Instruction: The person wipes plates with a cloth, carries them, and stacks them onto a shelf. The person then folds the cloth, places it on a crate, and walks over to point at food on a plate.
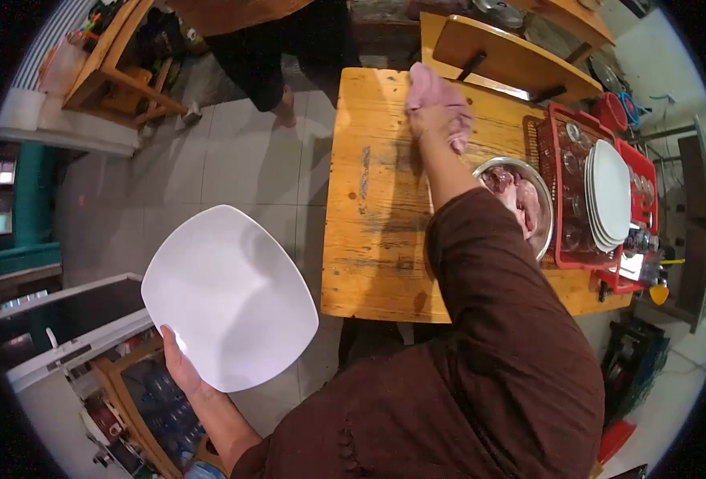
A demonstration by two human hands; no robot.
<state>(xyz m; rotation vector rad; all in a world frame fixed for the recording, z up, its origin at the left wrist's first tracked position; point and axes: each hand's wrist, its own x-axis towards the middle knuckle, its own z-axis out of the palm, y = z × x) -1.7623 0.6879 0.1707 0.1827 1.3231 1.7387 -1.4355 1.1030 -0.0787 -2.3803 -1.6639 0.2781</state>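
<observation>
My left hand (pixel 183 366) grips a white square plate (pixel 229 295) by its lower left edge, out over the floor beside the table. The thumb lies on top of the rim and the fingers are hidden beneath. At the far end of the wooden table (pixel 377 239), my right hand (pixel 435 124) is closed on a pink cloth (pixel 433 89), which bunches around the fingers against the tabletop. Close to my right forearm stands a metal bowl (pixel 546 199) of raw meat (pixel 520 203), partly covered by my sleeve.
A red dish rack (pixel 564 259) with several stacked white plates (pixel 608 195) and glasses (pixel 573 164) occupies the table's right side. A wooden bench (pixel 512 60) stands beyond the table. Another person (pixel 249 60) stands at the far left on the tiled floor (pixel 241 152).
</observation>
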